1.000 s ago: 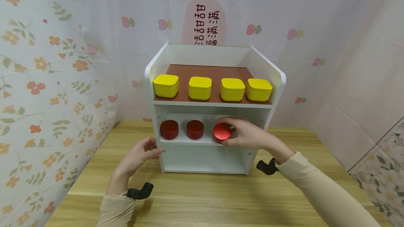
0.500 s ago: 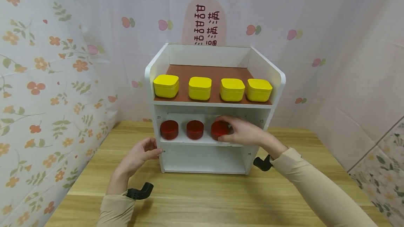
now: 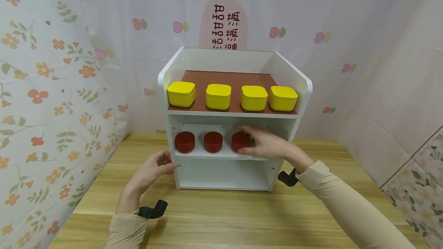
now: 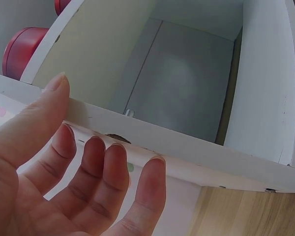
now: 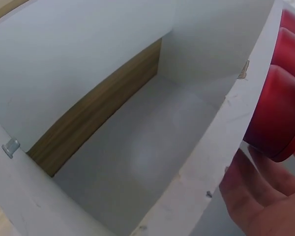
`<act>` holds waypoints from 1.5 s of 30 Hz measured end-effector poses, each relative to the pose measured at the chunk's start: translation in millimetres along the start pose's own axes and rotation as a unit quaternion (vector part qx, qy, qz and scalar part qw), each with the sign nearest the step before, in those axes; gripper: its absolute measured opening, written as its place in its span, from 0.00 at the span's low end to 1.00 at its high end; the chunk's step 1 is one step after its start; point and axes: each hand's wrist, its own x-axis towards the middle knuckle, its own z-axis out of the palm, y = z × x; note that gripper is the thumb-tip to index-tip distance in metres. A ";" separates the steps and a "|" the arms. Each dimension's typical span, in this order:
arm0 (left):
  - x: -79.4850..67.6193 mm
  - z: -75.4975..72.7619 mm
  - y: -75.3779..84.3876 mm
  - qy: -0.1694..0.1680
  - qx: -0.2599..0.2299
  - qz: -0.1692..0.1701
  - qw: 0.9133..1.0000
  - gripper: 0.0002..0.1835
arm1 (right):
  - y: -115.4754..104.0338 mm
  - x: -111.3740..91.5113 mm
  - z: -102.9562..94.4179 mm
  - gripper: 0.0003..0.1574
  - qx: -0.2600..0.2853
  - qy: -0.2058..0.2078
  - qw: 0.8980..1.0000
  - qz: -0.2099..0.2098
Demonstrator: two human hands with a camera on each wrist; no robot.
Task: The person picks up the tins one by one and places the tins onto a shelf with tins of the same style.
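Observation:
A white shelf unit [image 3: 221, 115] stands on the table. Its middle board carries three round red tins: a left tin [image 3: 185, 142], a middle tin [image 3: 213, 142] and a right tin [image 3: 240, 142]. My right hand [image 3: 264, 143] has fingers and thumb curved round the right tin, which sits on the board. In the right wrist view, the fingertips lie close against this red tin [image 5: 277, 115]. My left hand [image 3: 150, 172] holds the unit's left side panel [image 4: 177, 140]. In the left wrist view, its thumb lies over the front edge, and its curled fingers are along the outer side.
Several yellow square tins [image 3: 219, 97] stand in a row along the brown top board [image 3: 228, 78]. The bottom compartment [image 3: 224, 174] is below the red tins. A wooden table [image 3: 214, 218] extends in front, and patterned cloth [image 3: 138, 87] hangs behind and at the sides.
The right tin, tilted with its lid facing forward a second ago, now sits level and slightly farther back and left. My right hand moved with it. The left hand has stayed put.

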 end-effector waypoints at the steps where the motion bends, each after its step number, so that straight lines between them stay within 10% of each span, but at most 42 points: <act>1: 0.0 -0.1 0.0 0.000 0.000 -0.001 1.000 0.16 | -0.3 -0.4 -0.1 0.47 -0.002 0.000 1.000 -0.003; 13: 0.2 -0.1 1.7 -0.004 0.001 0.000 1.000 0.17 | -10.5 -18.7 -11.5 0.45 -0.076 0.017 0.996 -0.040; 29: -0.2 1.3 1.6 -0.002 -0.004 0.001 1.000 0.16 | -31.1 -96.1 -67.5 0.28 -0.100 -0.010 0.994 -0.037; 45: -2.3 -0.5 1.8 0.003 -0.005 -0.003 1.000 0.17 | 55.7 -171.4 -78.7 0.26 0.092 0.014 0.995 0.028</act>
